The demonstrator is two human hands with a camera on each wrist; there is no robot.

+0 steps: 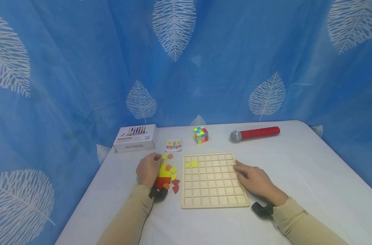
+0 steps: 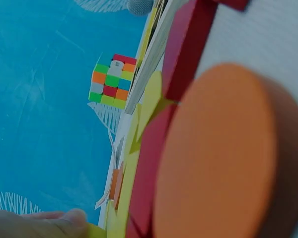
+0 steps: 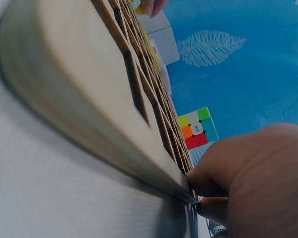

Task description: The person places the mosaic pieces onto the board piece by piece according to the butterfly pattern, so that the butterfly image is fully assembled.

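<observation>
With the wooden board (image 1: 214, 206) as the clock's centre and 12 at the far side of the bench (image 1: 311, 177), the loose pieces (image 1: 164, 180) lie bunched at 9 o'clock, just beside the frame. Your left hand (image 1: 149, 169) is at their outer side, its fingertips meeting a yellow piece (image 2: 95, 231); you cannot tell from here whether they pinch it or only touch it. Your right hand (image 1: 257, 178) sits at 3 o'clock, thumb and finger gripping the board's rim.

The pieces should handle as light and stiff, hard to damage, but flat enough to be awkward to lift; take them by opposite edges rather than by the broad faces. The board likely weighs little and could slide on the smooth white cover, so its rim is your best hold.

The board is pale, bare wood with rounded corners and a darker-edged grid of shallow square cells; two yellow squares (image 1: 194, 164) lie in it towards 10 o'clock. Among the loose shapes you have matt red wedges (image 1: 175, 188) and a thick orange disc (image 2: 218, 153), smooth-faced and clean-edged. The glossy puzzle cube (image 1: 200, 135) stands near 11 o'clock, the red microphone (image 1: 256, 133), with its mesh head, between 1 and 2.
</observation>
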